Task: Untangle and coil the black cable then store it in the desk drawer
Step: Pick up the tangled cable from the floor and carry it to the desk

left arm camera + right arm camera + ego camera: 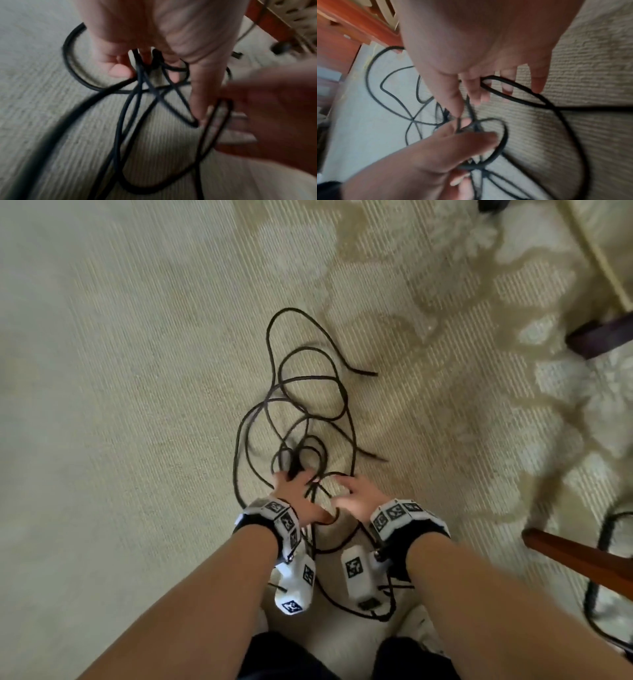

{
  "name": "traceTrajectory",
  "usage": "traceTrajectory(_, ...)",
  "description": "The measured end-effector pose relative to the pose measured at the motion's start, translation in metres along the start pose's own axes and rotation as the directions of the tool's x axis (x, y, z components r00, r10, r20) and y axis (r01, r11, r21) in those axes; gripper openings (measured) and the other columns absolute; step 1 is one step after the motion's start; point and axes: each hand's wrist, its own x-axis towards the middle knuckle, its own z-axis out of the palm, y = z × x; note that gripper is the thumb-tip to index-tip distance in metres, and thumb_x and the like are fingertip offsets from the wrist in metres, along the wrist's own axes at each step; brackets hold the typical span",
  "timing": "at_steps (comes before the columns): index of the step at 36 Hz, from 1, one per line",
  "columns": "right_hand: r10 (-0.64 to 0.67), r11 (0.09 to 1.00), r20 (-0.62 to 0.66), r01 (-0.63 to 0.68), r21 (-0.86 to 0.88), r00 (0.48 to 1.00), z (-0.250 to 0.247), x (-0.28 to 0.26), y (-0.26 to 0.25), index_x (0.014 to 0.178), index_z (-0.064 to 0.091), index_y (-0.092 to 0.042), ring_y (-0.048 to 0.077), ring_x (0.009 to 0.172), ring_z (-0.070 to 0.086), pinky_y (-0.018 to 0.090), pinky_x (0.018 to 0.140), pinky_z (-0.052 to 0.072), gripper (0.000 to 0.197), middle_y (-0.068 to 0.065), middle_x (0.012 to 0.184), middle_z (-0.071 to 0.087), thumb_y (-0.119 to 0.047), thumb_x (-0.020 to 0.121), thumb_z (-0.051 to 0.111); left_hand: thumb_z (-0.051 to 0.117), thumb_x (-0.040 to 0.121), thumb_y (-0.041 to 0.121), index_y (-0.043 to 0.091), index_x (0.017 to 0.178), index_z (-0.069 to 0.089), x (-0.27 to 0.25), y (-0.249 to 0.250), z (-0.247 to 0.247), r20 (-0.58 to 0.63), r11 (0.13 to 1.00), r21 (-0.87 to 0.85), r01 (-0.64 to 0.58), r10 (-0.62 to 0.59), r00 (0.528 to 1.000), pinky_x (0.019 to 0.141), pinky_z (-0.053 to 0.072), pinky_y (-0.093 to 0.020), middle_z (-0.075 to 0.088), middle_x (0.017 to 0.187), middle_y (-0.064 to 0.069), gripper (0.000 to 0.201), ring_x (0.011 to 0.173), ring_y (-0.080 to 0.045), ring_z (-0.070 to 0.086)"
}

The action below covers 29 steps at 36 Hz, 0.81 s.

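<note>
The black cable (308, 378) lies in a loose tangle of loops on the beige carpet in front of me. My left hand (293, 484) grips several strands at the near side of the tangle; the left wrist view shows its fingers (120, 65) curled round the cable (120, 128). My right hand (356, 494) hovers just to the right with fingers spread and slightly bent. In the right wrist view its fingertips (476, 93) reach into a cable loop (522, 88) without closing on it. More cable trails back under my wrists toward my knees.
A red-brown wooden furniture leg (575, 556) juts in at the right, with a thin black frame or cord (603, 542) beside it. A dark chair foot (599, 337) stands at the far right. Patterned carpet (137, 371) stretches to the left and ahead.
</note>
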Motion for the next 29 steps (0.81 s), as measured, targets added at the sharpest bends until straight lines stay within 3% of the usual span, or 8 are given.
traceTrajectory(5, -0.035, 0.992, -0.005, 0.035, 0.118, 0.999, -0.009, -0.01, -0.016, 0.129, 0.05, -0.004, 0.031, 0.124, 0.047, 0.032, 0.096, 0.034, 0.036, 0.016, 0.135, 0.049, -0.005, 0.093, 0.047, 0.082, 0.069, 0.021, 0.027, 0.137, 0.039, -0.007, 0.029, 0.019, 0.006, 0.977, -0.177, -0.12, 0.123, 0.992, 0.087, 0.04, -0.025, 0.035, 0.135, -0.013, 0.08, 0.111, -0.029, 0.049)
traceTrajectory(10, 0.009, 0.924, -0.073, 0.02, 0.382, 0.997, -0.018, -0.029, -0.013, 0.1, 0.067, -0.01, 0.015, 0.071, 0.057, 0.029, 0.069, 0.043, 0.025, 0.003, 0.079, 0.062, -0.029, 0.094, 0.052, 0.071, 0.076, 0.014, 0.024, 0.134, 0.039, -0.028, 0.045, 0.015, -0.046, 0.969, -0.166, -0.183, 0.178, 0.983, 0.08, 0.042, -0.027, 0.036, 0.12, -0.01, 0.067, 0.09, -0.022, 0.047)
traceTrajectory(15, -0.014, 0.904, -0.147, 0.076, 0.422, 0.989, -0.032, -0.074, -0.037, 0.092, 0.066, -0.015, 0.013, 0.066, 0.055, 0.024, 0.057, 0.038, 0.025, 0.001, 0.077, 0.062, -0.035, 0.091, 0.052, 0.066, 0.078, 0.012, 0.022, 0.129, 0.044, -0.073, 0.059, -0.008, -0.153, 0.948, -0.193, -0.254, 0.226, 0.962, 0.083, 0.047, -0.029, 0.046, 0.12, -0.01, 0.057, 0.097, -0.022, 0.054)
traceTrajectory(19, -0.008, 0.887, -0.157, 0.079, 0.454, 0.988, -0.038, -0.124, -0.068, 0.104, 0.065, -0.017, 0.018, 0.076, 0.059, 0.028, 0.063, 0.042, 0.033, 0.002, 0.089, 0.063, -0.04, 0.092, 0.045, 0.067, 0.076, 0.009, 0.022, 0.127, 0.047, -0.123, 0.069, -0.034, -0.184, 0.926, -0.18, -0.332, 0.3, 0.936, 0.089, 0.046, -0.026, 0.049, 0.121, -0.007, 0.055, 0.102, -0.019, 0.055)
traceTrajectory(23, 0.006, 0.817, -0.167, 0.091, 0.57, 0.986, -0.046, -0.183, -0.091, 0.103, 0.064, -0.02, 0.019, 0.066, 0.059, 0.032, 0.062, 0.046, 0.037, 0.001, 0.078, 0.065, -0.049, 0.089, 0.045, 0.067, 0.076, 0.006, 0.023, 0.13, 0.045, -0.183, 0.085, -0.056, -0.212, 0.911, -0.17, -0.376, 0.339, 0.917, 0.092, 0.046, -0.024, 0.045, 0.123, -0.005, 0.061, 0.105, -0.017, 0.055)
traceTrajectory(25, 0.006, 0.772, -0.181, 0.111, 0.626, 0.984, -0.05, -0.215, -0.1, 0.102, 0.063, -0.025, 0.025, 0.079, 0.068, 0.039, 0.078, 0.055, 0.052, 0.003, 0.088, 0.071, -0.067, 0.074, 0.047, 0.069, 0.075, 0.005, 0.022, 0.138, 0.036, -0.218, 0.097, -0.066, -0.201, 0.903, -0.17, -0.394, 0.36, 0.911, 0.094, 0.044, -0.02, 0.038, 0.126, -0.001, 0.073, 0.11, -0.014, 0.05)
traceTrajectory(27, -0.002, 0.729, -0.218, 0.151, 0.668, 0.976, -0.056, -0.249, -0.108, 0.097, 0.063, -0.033, 0.026, 0.089, 0.069, 0.047, 0.089, 0.053, 0.051, 0.005, 0.095, 0.072, -0.072, 0.069, 0.047, 0.069, 0.074, -0.002, 0.025, 0.143, 0.025, -0.255, 0.111, -0.077, -0.178, 0.891, -0.225, -0.395, 0.361, 0.915, 0.082, 0.044, -0.009, 0.033, 0.128, 0.003, 0.086, 0.109, -0.01, 0.046)
traceTrajectory(29, -0.023, 0.681, -0.243, 0.193, 0.707, 0.97, -0.067, -0.285, -0.119, 0.092, 0.063, -0.036, 0.028, 0.092, 0.069, 0.048, 0.09, 0.053, 0.034, 0.008, 0.095, 0.073, -0.065, 0.078, 0.05, 0.065, 0.073, -0.009, 0.029, 0.146, 0.017, -0.288, 0.126, -0.088, -0.157, 0.87, -0.284, -0.403, 0.373, 0.915, 0.07, 0.048, -0.009, 0.034, 0.132, 0.002, 0.095, 0.109, -0.01, 0.049)
